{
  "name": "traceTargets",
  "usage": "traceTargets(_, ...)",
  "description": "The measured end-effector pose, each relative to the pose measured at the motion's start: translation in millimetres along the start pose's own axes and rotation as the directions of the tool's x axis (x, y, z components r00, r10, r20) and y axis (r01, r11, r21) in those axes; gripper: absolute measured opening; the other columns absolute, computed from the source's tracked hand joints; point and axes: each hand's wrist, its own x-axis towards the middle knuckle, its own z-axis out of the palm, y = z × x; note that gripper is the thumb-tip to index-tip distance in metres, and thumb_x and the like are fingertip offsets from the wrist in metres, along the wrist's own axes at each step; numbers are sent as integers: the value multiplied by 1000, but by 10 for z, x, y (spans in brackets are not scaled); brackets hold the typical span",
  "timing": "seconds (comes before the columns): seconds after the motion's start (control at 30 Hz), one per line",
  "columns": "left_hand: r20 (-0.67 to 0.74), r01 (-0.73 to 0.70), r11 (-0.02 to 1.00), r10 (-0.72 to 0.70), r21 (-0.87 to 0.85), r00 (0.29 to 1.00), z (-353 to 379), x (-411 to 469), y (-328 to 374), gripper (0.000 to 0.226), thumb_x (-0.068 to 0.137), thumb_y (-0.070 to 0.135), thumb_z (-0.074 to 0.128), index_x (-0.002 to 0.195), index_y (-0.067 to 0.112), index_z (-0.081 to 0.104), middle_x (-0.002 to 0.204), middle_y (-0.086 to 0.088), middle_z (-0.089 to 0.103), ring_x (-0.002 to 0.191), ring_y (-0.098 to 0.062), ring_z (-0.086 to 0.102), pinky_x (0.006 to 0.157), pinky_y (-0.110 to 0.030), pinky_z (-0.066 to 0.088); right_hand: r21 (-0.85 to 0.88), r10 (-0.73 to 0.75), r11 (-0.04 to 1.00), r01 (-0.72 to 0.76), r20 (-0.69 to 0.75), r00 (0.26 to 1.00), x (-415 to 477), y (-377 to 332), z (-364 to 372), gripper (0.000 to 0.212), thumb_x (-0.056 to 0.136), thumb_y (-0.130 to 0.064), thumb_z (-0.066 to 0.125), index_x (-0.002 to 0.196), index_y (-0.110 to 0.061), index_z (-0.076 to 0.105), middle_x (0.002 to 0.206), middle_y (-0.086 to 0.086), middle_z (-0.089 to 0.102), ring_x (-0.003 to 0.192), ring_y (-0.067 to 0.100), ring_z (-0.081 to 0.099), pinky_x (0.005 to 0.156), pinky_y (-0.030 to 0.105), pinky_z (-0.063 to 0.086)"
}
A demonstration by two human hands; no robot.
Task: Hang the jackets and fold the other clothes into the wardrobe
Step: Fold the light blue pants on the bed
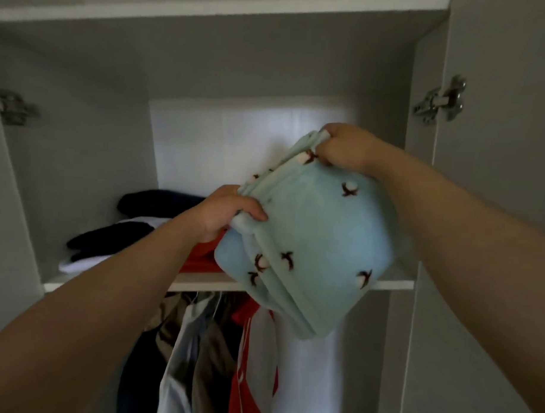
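A folded light-blue fleece garment [313, 232] with small brown-and-white flower marks is held up in front of the wardrobe shelf [392, 284]. My left hand [231, 211] grips its near left edge. My right hand [344, 148] pinches its far upper edge. The garment's lower part hangs below the shelf's front edge. On the shelf lie folded clothes: a dark navy piece [160, 202], a navy-and-white stack [109, 240] and a red piece [201, 256]. Under the shelf hang several jackets [204, 352], among them a red-and-white one [253, 360].
The wardrobe's open doors stand at both sides, with metal hinges at the right [441, 101] and left [12, 106]. A higher shelf [210, 11] runs across the top. The wardrobe's right inner wall [421, 149] is close to my right hand.
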Motion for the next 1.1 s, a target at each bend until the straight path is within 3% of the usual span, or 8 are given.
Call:
traceTargets(0.13, -52, 118, 942, -141, -314, 989, 46, 727, -87, 73, 51, 26, 84, 119, 4, 70, 114, -22, 71, 105, -39, 67, 96, -50, 54, -337, -54, 941, 22, -86, 995, 680, 95, 158, 64, 88, -49, 56, 145, -26, 38, 140, 13, 47, 125, 36, 50, 98, 44, 43)
traceTargets(0.3, 12, 196, 854, -217, -483, 976, 79, 1641, -279, 34, 81, 26, 70, 112, 12, 74, 107, -14, 75, 87, -27, 74, 73, -40, 61, -437, 19, 897, -68, -116, 993, 951, 425, 896, 50, 92, -37, 49, 138, -18, 44, 134, 16, 49, 120, 36, 49, 95, 44, 41)
traceTargets(0.4, 8, 332, 942, -332, -50, 943, 83, 2055, -601, 30, 94, 34, 63, 110, 9, 65, 106, -13, 74, 79, -25, 72, 69, -33, 59, -413, 194, 900, -139, 95, 976, 903, 758, 1413, 50, 91, -39, 55, 136, -18, 51, 139, 15, 51, 126, 36, 51, 104, 44, 43)
traceTargets(0.47, -143, 256, 648, -223, 718, 964, 62, 2341, -826, 68, 95, 51, 58, 144, 7, 39, 149, -19, 43, 121, -33, 56, 100, -38, 47, -446, 273, 891, -87, 371, 887, 858, 994, 1733, 46, 94, -34, 58, 135, -14, 57, 139, 13, 56, 125, 32, 55, 105, 39, 45)
traceTargets(0.53, 46, -49, 322, 16, 946, 999, 114, 2500, -874, 86, 91, 64, 53, 156, 17, 22, 162, -14, 20, 139, -36, 37, 112, -41, 35, -463, 331, 882, -90, 471, 818, 884, 1219, 1940, 40, 94, -26, 61, 131, -12, 62, 133, 10, 61, 121, 28, 59, 99, 31, 46)
traceTargets(0.7, 337, -338, -3, -55, 941, 940, 255, 2733, -1022, 122, 62, 83, 66, 156, 21, 16, 150, -11, 40, 126, -33, 45, 101, -42, 42, -423, 269, 872, -244, -3, 963, 1228, 1543, 1994, 77, 78, -62, 70, 142, -27, 45, 139, 11, 43, 131, 32, 41, 104, 42, 41)
traceTargets(0.87, 299, -295, -64, 61, 953, 952, 95, 2927, -1104, 126, 72, 59, 78, 158, 13, -1, 146, -14, 46, 125, -33, 50, 99, -41, 43, -335, 216, 933, -133, 223, 951, 1448, 1703, 2195, 92, 83, -60, 66, 156, -33, 18, 162, 6, 22, 145, 32, 29, 117, 45, 31)
traceTargets(1.1, 215, -196, -448, -9, 872, 977, -234, 3131, -1151, 54, 77, 55, 75, 117, 22, 57, 113, -2, 60, 104, -20, 60, 85, -35, 39, -328, 55, 943, 55, 316, 947, 1670, 1600, 2504, 94, 78, -43, 75, 156, -30, 23, 154, 10, 33, 135, 32, 44, 110, 41, 40)
